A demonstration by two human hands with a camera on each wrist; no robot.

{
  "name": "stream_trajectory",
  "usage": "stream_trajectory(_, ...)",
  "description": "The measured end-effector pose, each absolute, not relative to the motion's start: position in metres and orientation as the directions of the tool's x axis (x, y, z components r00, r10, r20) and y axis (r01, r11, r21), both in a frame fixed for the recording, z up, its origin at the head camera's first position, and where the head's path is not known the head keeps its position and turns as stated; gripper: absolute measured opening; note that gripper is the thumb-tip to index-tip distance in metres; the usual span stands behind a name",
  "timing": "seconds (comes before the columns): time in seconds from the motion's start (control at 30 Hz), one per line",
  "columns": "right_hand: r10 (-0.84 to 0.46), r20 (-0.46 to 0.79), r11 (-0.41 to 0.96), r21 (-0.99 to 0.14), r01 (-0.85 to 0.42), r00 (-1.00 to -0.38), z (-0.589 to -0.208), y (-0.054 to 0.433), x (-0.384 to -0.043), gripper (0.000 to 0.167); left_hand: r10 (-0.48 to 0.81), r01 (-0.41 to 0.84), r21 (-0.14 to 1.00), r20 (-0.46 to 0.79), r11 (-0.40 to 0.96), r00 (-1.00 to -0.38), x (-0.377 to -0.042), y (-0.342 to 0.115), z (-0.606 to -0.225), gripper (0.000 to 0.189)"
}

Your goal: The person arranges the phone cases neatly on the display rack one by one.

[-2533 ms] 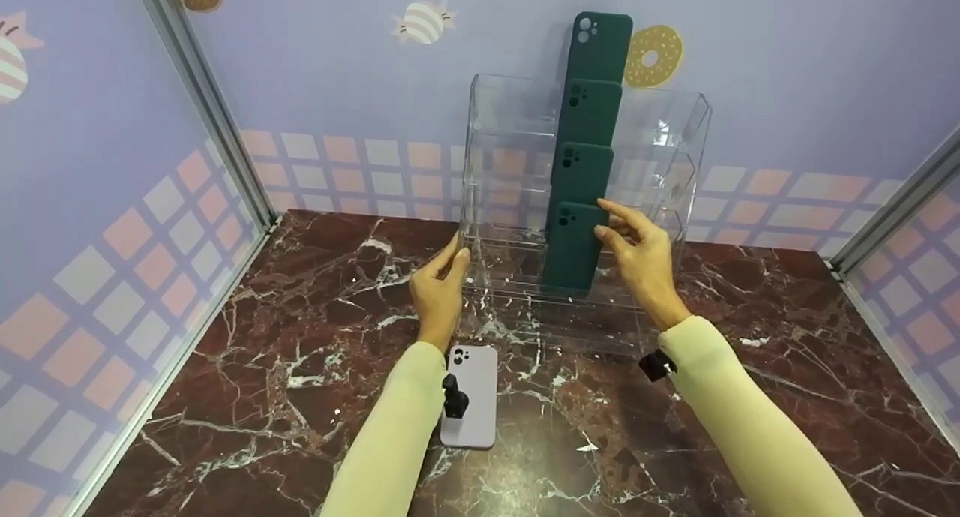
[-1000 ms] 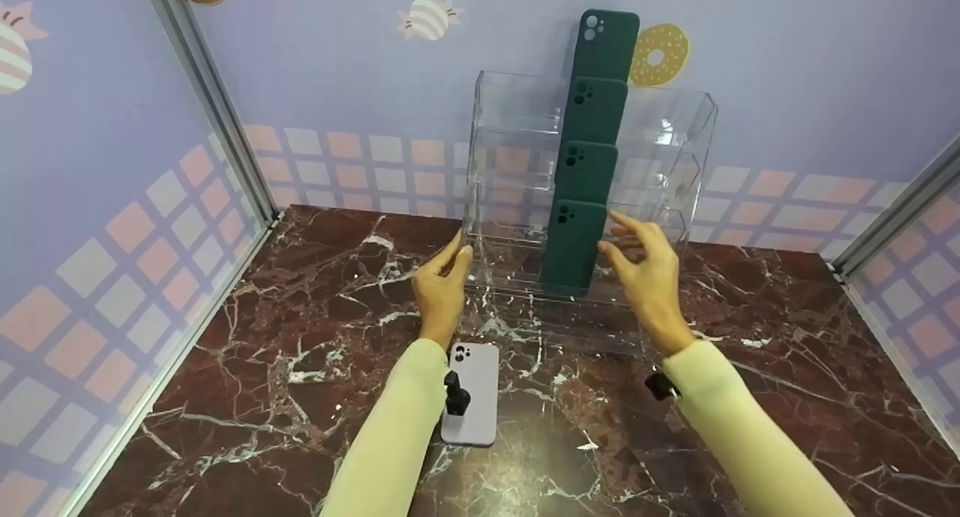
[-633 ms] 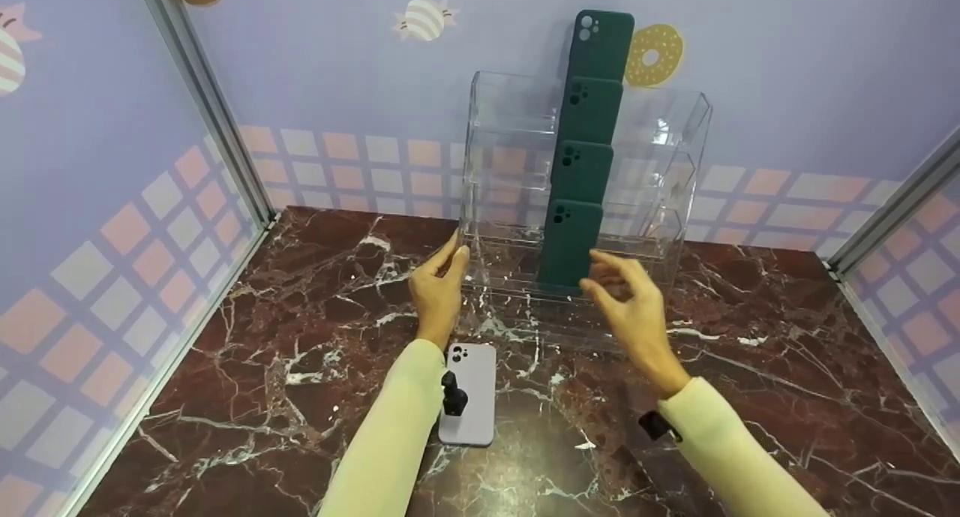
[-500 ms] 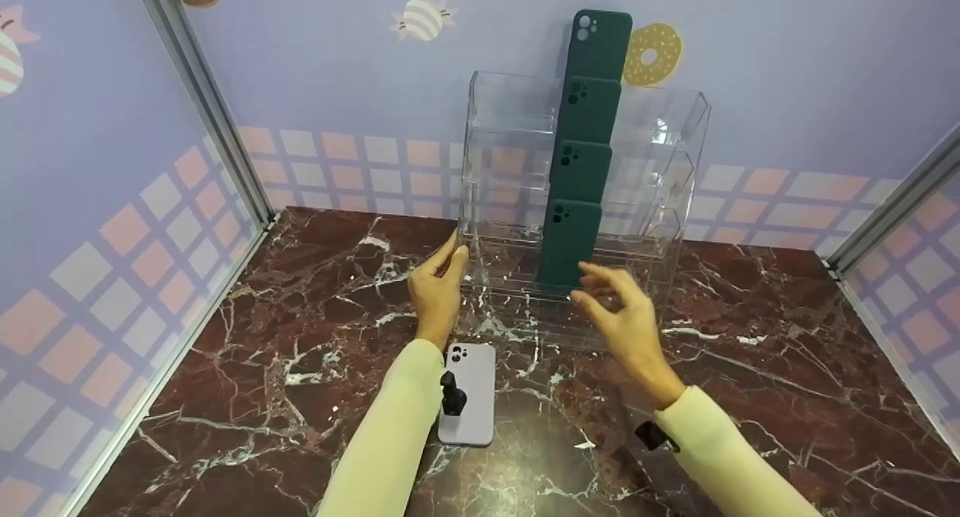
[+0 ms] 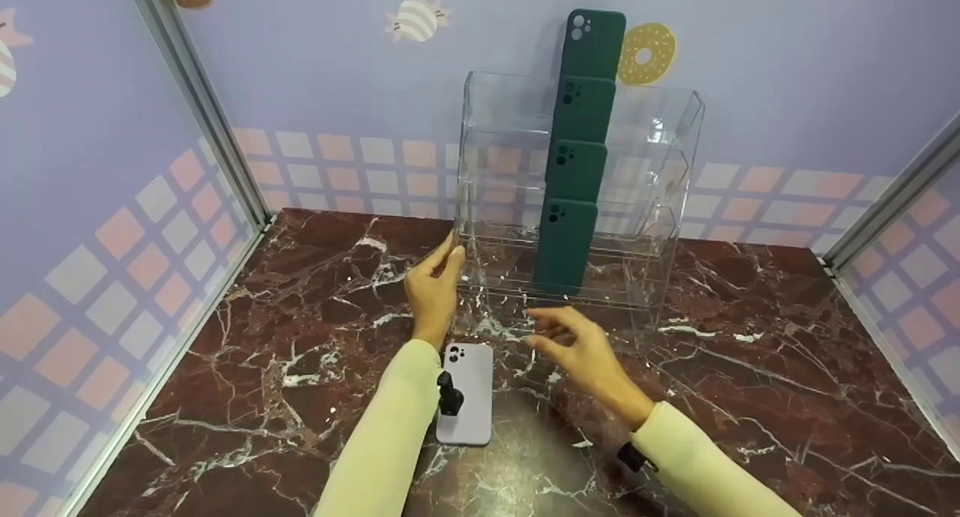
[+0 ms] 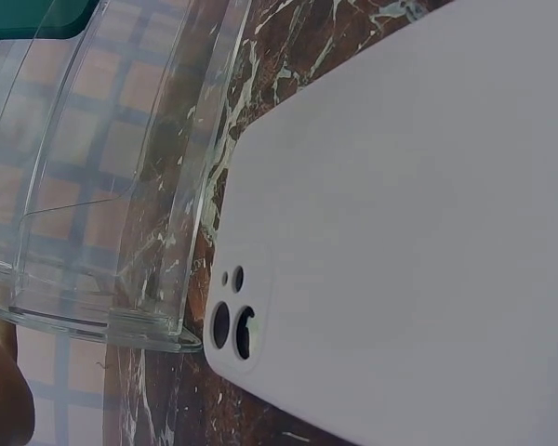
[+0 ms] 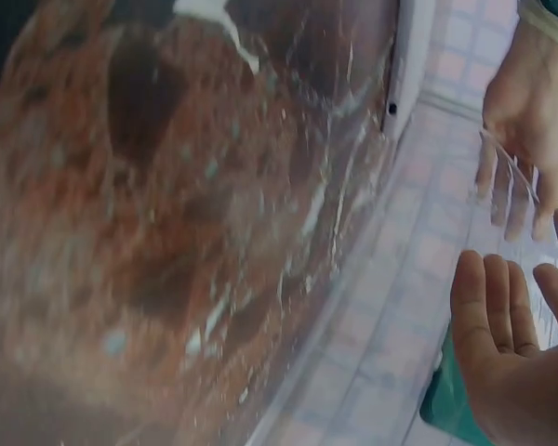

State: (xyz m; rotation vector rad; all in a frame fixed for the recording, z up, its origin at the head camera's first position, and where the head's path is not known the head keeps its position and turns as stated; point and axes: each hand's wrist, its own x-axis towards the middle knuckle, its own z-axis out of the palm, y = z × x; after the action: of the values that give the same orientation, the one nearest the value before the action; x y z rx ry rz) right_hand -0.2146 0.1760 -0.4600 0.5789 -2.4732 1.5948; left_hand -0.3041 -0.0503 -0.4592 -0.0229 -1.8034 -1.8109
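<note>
A clear acrylic display rack (image 5: 502, 262) with stepped tiers stands against the back wall. In the head view, my left hand (image 5: 433, 296) grips its left edge between thumb and fingers; through the plastic, the fingers of that left hand (image 7: 530, 121) show in the right wrist view. Several dark green phone cases stand in one column, the lowest green phone case (image 5: 568, 247) in the front tier. In front of the rack my right hand (image 5: 589, 352) hovers over the table, thumb and fingers apart, holding nothing. A lavender phone case (image 5: 476, 397) lies flat, camera cutouts up, partly behind the left wrist camera.
The dark red marble-patterned tabletop (image 5: 300, 427) runs to tiled-print walls on both sides. A metal corner post (image 5: 202, 104) rises at the left. Candy and donut prints (image 5: 646, 54) decorate the back wall (image 5: 315, 52).
My right hand has let go of the lowest green phone case and moved down and left, toward the lavender phone case. My left hand has stayed on the rack's edge.
</note>
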Motion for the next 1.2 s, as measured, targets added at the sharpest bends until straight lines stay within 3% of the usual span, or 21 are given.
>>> stream_trajectory(0.6, -0.470, 0.136, 0.442, -0.819, -0.366, -0.872, -0.482, 0.140, -0.226, 0.051, -0.368, 0.385, 0.921, 0.379, 0.058, -0.849, -0.304, -0.050, -0.459, 0.030)
stream_trajectory(0.93, -0.504, 0.027, 0.541, -0.769, -0.340, -0.864, -0.488, 0.126, -0.232, 0.067, -0.363, 0.378, 0.923, 0.377, 0.070, -0.852, -0.302, -0.051, -0.459, 0.030)
stream_trajectory(1.2, -0.536, 0.023, 0.610, -0.681, -0.405, -0.844, -0.488, 0.123, -0.237, 0.070, -0.372, 0.376, 0.924, 0.372, 0.065, -0.850, -0.302, -0.051, -0.460, 0.030)
